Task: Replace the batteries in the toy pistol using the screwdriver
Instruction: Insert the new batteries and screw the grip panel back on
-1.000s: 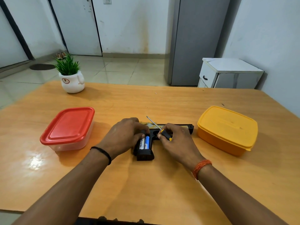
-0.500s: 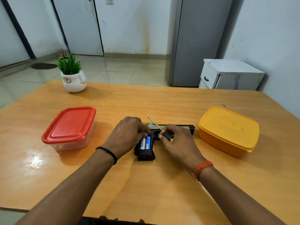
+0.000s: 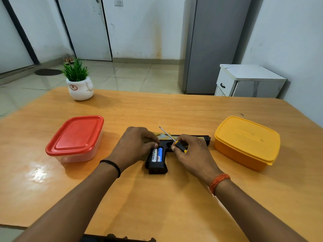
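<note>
A black toy pistol (image 3: 158,167) lies flat on the wooden table (image 3: 157,203), its grip toward me and its battery bay uncovered. Two batteries (image 3: 157,154), one white and one blue, sit side by side in the bay. My left hand (image 3: 134,145) curls over the top of the grip, its fingertips at the upper ends of the batteries. My right hand (image 3: 192,151) rests on the pistol body and holds a yellow-and-black screwdriver (image 3: 172,139), whose metal shaft points up and to the left. The battery cover is not visible.
A red-lidded clear box (image 3: 76,137) stands on the left and a closed yellow box (image 3: 246,142) on the right. A white pot with a green plant (image 3: 79,84) is at the far left corner. A grey cabinet and a white drawer unit stand beyond the table.
Both hands stay on the pistol. My left fingers have shifted slightly at the top of the batteries. The screwdriver stays in my right hand at the same angle.
</note>
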